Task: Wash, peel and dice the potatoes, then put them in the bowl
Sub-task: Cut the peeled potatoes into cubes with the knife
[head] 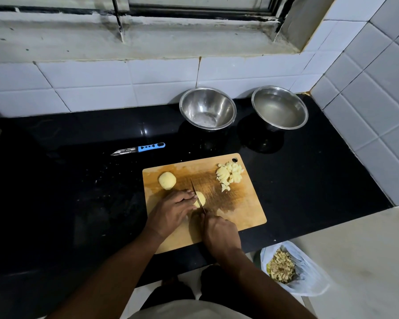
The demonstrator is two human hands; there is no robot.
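The left hand (174, 207) pins a peeled potato (200, 199) to the cutting board (247, 210) while the right hand (219, 233) grips the knife (197, 194), its blade set across the potato to slice. Diced pieces (229, 176) are heaped beyond the right hand, clear of the blade; another peeled potato (167, 180) waits just beyond the left, and two steel bowls (207, 108) stand farther back on the bench (78, 180).

Looking steeply down from head height, close over the black bench (83, 199), facing the tiled wall (106, 88) beyond.

Both forearms are bare, with no sleeves, watch or rings showing on the left hand (173, 209) or right hand (220, 233). A pale, off-white garment (189, 310) covers the torso at the bottom edge. Dark trousers (171, 293) cover the 2 legs below.
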